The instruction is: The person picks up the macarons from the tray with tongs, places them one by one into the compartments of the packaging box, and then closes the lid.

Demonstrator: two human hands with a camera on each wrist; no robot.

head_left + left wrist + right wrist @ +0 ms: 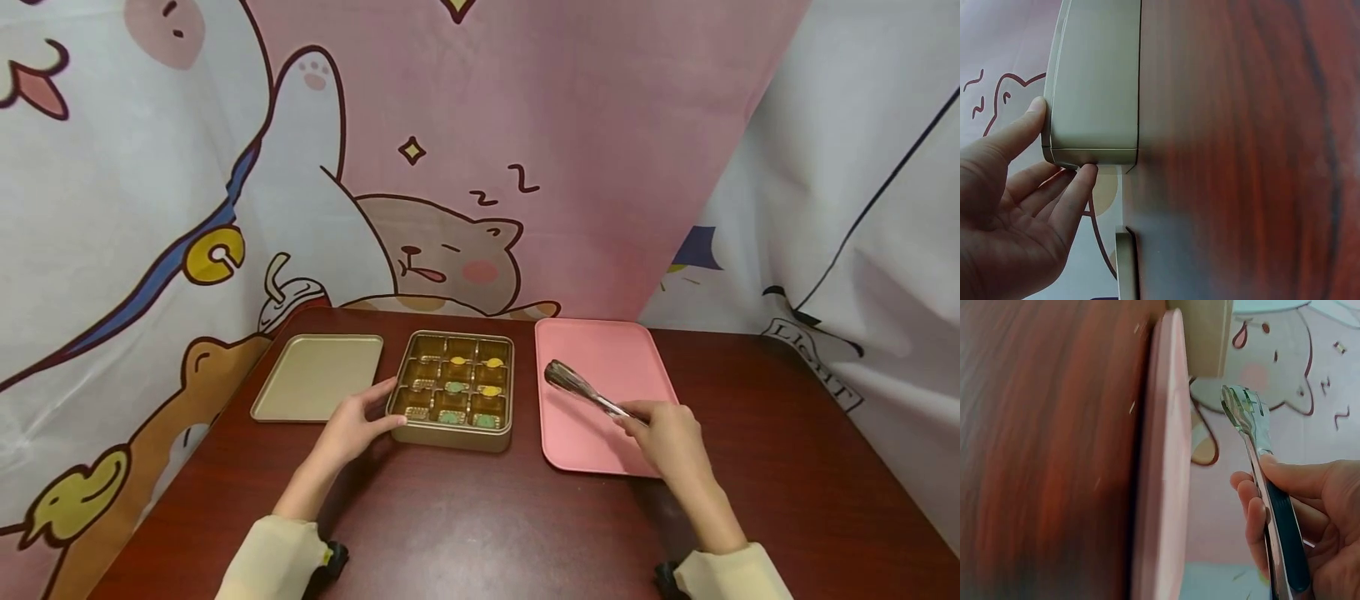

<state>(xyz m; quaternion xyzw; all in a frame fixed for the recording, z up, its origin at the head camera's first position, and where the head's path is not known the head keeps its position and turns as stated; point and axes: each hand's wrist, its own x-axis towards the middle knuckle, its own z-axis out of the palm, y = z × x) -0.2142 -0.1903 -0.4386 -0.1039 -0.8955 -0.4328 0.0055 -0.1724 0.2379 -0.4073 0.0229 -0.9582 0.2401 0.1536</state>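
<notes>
My left hand (pixel 352 425) holds the near left corner of a square gold tin (pixel 453 437), thumb at its rim and fingers against its left side. In the left wrist view the fingertips (pixel 1089 170) press the tin's wall (pixel 1094 81). Inside, a brown divided insert carries small yellow pieces (pixel 491 391) and green pieces (pixel 486 421) in its middle and right columns; the left column shows only ridged compartment bottoms. My right hand (pixel 667 437) grips metal serving tongs (pixel 581 387), their heads pointing left over a pink tray (pixel 600 346). A dark handle panel (pixel 1288 537) shows in the right wrist view.
A flat gold lid (pixel 318 375) lies left of the tin. All of it rests on a dark red-brown wooden table (pixel 465 525). Cartoon-printed cloth (pixel 600 167) hangs behind the table and along both sides.
</notes>
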